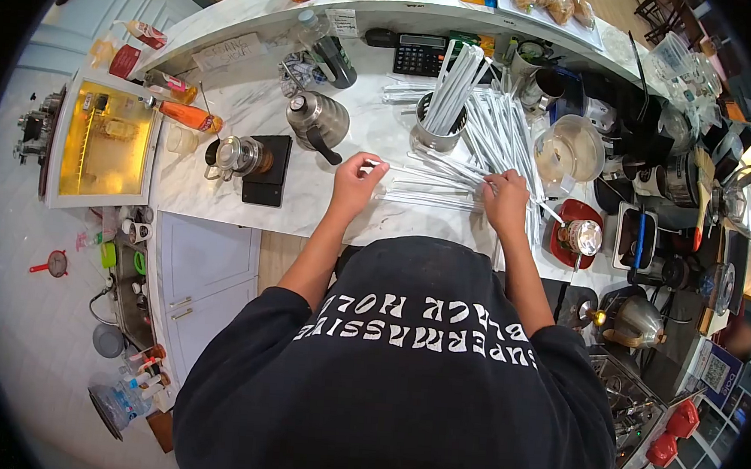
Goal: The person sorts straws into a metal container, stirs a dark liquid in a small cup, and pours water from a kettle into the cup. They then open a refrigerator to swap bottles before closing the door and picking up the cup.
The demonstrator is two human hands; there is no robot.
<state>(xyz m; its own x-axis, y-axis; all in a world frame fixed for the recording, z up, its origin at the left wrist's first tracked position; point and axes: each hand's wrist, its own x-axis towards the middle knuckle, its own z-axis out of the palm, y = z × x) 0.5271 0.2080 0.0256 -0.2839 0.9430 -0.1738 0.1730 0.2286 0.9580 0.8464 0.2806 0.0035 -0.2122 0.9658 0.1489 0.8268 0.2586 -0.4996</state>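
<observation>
Many long white paper-wrapped straws [434, 183] lie over the marble counter in loose rows and a heap. My left hand [357, 183] is closed in a pinch at the left end of one straw, thumb against fingertips. Across from it, my right hand [506, 201] curls its fingers down on the right part of the same row of straws. Behind the hands a dark, perforated metal holder [437, 135] stands packed with upright straws. A larger pile of wrapped straws [498, 126] spreads just beyond my right hand.
Left of the straws are a gooseneck kettle [318, 119], a black scale [267, 176] and a glass coffee server [241, 156]. A calculator [419, 57] and dark bottle [330, 55] stand behind. To the right are a clear plastic tub [570, 152] and red tray [579, 214] bearing a jar.
</observation>
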